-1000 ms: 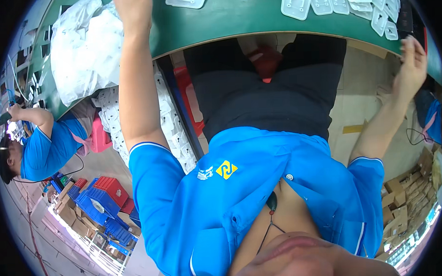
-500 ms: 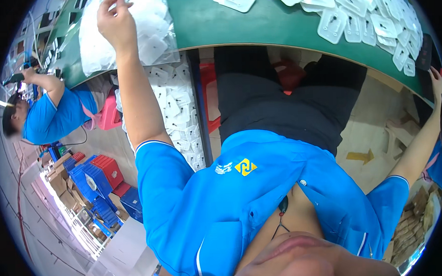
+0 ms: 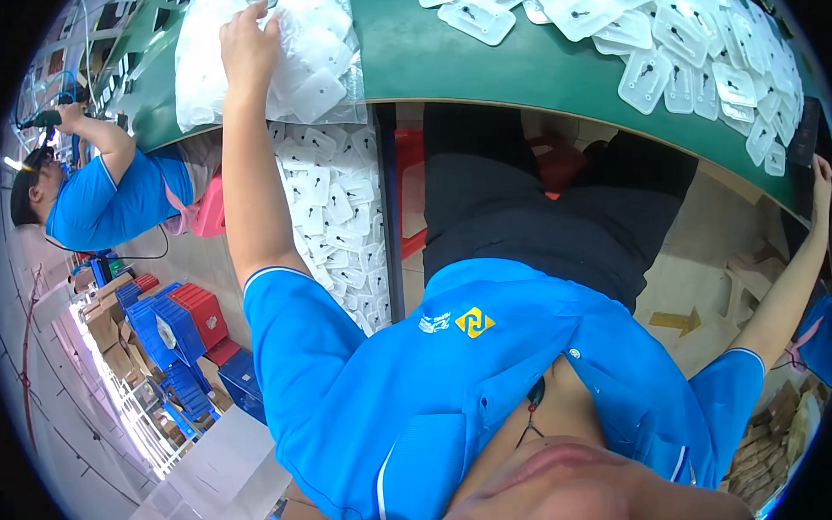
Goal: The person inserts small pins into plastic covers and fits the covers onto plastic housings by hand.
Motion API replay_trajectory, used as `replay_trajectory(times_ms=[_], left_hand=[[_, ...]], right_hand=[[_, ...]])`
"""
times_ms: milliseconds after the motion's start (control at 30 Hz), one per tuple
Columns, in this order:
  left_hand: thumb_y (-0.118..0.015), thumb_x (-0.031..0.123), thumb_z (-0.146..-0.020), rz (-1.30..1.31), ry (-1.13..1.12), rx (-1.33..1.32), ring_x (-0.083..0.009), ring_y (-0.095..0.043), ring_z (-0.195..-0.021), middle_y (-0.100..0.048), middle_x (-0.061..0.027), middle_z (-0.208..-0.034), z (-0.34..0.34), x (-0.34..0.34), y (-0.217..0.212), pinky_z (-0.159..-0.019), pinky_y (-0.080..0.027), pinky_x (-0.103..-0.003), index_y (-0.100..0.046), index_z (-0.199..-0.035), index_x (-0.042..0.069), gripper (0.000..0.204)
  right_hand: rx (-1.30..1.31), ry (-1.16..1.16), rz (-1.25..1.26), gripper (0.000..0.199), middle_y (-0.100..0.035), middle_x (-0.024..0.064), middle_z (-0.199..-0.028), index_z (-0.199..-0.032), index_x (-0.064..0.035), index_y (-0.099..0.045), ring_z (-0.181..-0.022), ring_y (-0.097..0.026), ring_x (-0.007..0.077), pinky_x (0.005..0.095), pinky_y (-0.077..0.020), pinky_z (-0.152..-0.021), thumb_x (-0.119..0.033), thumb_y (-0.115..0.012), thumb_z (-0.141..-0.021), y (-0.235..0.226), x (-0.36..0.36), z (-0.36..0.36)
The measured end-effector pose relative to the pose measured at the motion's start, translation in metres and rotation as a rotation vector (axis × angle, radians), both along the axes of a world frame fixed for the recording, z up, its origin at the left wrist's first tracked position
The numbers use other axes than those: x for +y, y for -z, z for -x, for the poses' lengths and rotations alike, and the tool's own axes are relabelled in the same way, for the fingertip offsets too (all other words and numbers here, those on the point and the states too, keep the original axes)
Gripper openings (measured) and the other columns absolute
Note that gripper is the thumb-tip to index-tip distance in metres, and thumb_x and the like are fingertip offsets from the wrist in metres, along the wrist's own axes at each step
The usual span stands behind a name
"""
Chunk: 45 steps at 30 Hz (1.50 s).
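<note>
My left hand (image 3: 251, 50) lies over a clear plastic bag (image 3: 346, 96) on the green table, its fingers spread a little and bent, nothing visible in them. Inside the bag are many translucent white trays (image 3: 319, 94) with rounded corners. At the far right, my right hand (image 3: 822, 174) touches the lower end of a black flat object (image 3: 804, 136) by the table's edge. Its fingertips are partly hidden there, so its grip is unclear. Nearer the middle right spreads a heap of white trays (image 3: 646, 76), each bearing a small dark part.
The green table (image 3: 409, 72) curves across the top. Below its left part, a long container holds more trays (image 3: 327, 194). A person in blue (image 3: 112, 211) works at the left with a dark tool. Blue and red crates (image 3: 198, 313) stand behind on the floor.
My left hand has come down onto the bag, its fingers lower and less curled. The whole view has shifted slightly. My right hand stays at the black object.
</note>
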<state>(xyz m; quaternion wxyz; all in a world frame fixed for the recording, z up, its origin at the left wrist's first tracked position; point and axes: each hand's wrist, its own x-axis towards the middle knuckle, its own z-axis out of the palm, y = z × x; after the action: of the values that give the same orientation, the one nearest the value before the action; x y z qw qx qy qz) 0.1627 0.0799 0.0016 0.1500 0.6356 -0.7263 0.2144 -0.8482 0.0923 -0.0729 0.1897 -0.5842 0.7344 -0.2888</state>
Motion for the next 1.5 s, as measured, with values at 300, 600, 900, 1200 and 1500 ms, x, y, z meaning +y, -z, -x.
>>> replay_trajectory(times_ms=[300,600,900,1200,1500], left_hand=[[-0.069,0.029,-0.075,-0.098,-0.047,0.090,-0.0324,-0.053,-0.089,-0.061,-0.0135,-0.090,0.022,-0.016,-0.015,-0.078,-0.042,-0.040,-0.062,-0.091,0.013,0.024],[-0.055,0.024,-0.086,0.058,-0.254,0.121,-0.0259,-0.060,-0.058,-0.060,-0.0079,-0.060,0.033,0.008,-0.032,-0.055,-0.044,-0.037,-0.059,-0.096,0.019,0.012],[-0.048,0.017,-0.093,0.086,0.257,1.286,-0.0329,-0.064,-0.082,-0.059,-0.0303,-0.095,0.061,0.032,-0.052,-0.070,-0.056,-0.034,-0.040,-0.101,-0.008,0.027],[-0.048,0.009,-0.092,-0.395,0.387,1.631,-0.0334,-0.063,-0.077,-0.055,-0.0251,-0.102,0.131,0.088,-0.056,-0.072,-0.054,-0.037,-0.039,-0.113,-0.006,0.028],[-0.048,0.000,-0.089,-0.923,0.376,1.250,-0.0149,-0.062,-0.062,-0.060,-0.0101,-0.084,0.260,0.182,0.022,-0.051,-0.050,-0.025,-0.059,-0.099,0.003,0.015]], right_hand=[[0.310,0.377,0.032,0.039,-0.066,0.0060,-0.100,-0.105,-0.0150,-0.067,-0.093,-0.058,0.0131,0.0243,-0.0403,-0.084,-0.045,-0.060,-0.081,-0.049,0.026,-0.120],[0.245,0.430,0.032,0.044,-0.066,0.0031,-0.084,-0.097,-0.0055,-0.067,-0.080,-0.059,0.0108,0.0238,-0.0420,-0.077,-0.044,-0.065,-0.078,-0.050,0.028,-0.135],[0.046,0.429,0.264,0.036,-0.066,0.0017,-0.080,-0.094,-0.0015,-0.065,-0.071,-0.058,0.0071,0.0206,-0.0431,-0.069,-0.035,-0.065,-0.081,-0.057,0.038,-0.173],[-0.849,0.158,0.671,0.020,-0.058,0.0018,-0.068,-0.084,-0.0011,-0.058,-0.058,-0.050,0.0066,0.0178,-0.0396,-0.057,-0.020,-0.060,-0.087,-0.080,0.077,-0.274],[-1.028,-0.258,-0.092,0.016,-0.050,-0.0031,-0.062,-0.079,-0.0062,-0.057,-0.055,-0.044,0.0028,0.0173,-0.0342,-0.050,-0.019,-0.062,-0.087,-0.047,0.141,-0.529]])
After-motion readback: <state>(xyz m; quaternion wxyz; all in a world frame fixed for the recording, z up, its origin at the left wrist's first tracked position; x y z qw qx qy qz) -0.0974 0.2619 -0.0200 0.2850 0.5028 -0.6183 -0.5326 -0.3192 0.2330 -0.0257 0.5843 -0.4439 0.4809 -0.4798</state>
